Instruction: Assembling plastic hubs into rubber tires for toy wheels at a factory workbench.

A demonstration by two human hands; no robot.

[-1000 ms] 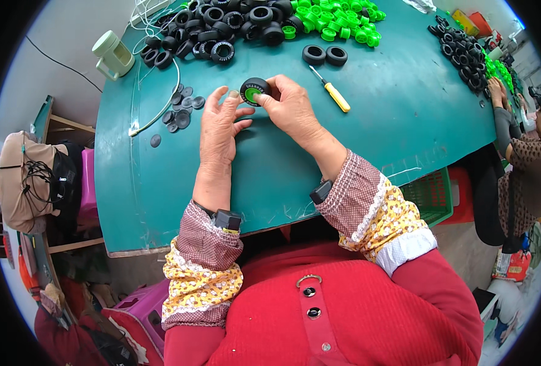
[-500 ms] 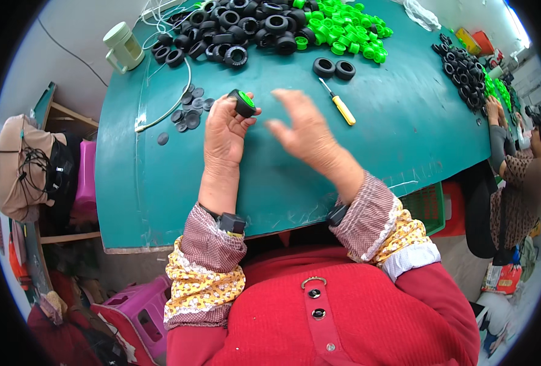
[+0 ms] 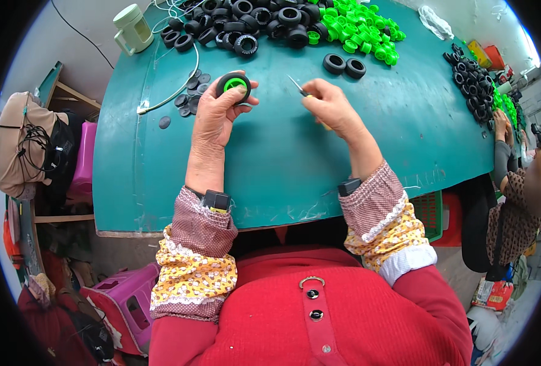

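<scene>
My left hand [image 3: 214, 116] holds a toy wheel [image 3: 224, 81], a black tyre around a bright green hub, with the thumb pressed on the hub. To its right, my right hand [image 3: 331, 107] is closed around the yellow handle of a screwdriver [image 3: 296, 84]. The thin metal shaft points up and left toward the wheel, apart from it. Beyond my right hand, two loose black tyres [image 3: 345, 66] lie side by side on the green table [image 3: 270, 177]. Several flat black discs [image 3: 192, 91] lie left of the wheel, partly hidden by my left hand.
At the far side are a heap of black tyres [image 3: 246, 21] and a heap of green hubs [image 3: 365, 30]. A pale lidded mug [image 3: 134, 29] stands far left near a white cable [image 3: 188, 82]. Another person [image 3: 514, 195] works at the right beside more tyres [image 3: 468, 82].
My right hand, empty before, has picked the screwdriver up from the table and brought it left. My left hand has turned the wheel so its green hub faces up more.
</scene>
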